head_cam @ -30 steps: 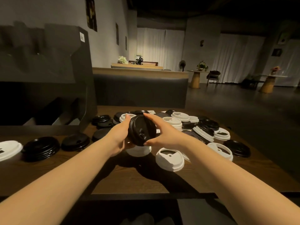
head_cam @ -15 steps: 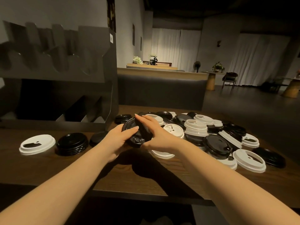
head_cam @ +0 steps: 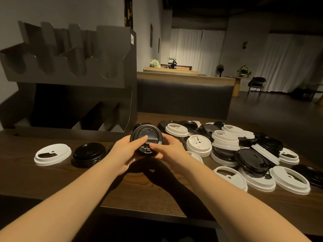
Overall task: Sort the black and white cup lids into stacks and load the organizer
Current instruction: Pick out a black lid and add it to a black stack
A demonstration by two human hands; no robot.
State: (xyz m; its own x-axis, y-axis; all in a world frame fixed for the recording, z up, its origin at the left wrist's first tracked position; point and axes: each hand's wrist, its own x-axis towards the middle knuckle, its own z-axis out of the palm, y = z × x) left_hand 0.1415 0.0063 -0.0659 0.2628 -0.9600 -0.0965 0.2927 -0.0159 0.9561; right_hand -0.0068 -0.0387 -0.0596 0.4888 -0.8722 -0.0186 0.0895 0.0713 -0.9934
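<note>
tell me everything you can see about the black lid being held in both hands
The black lid is round, glossy plastic by its look, with a raised rim and a recessed centre holding a rectangular sip flap and faint embossed marks. It is tilted up so its top faces the camera, held above the wooden table, just right of the organizer. The left hand grips its left edge with the thumb across the face; the right hand grips the lower right edge.
</note>
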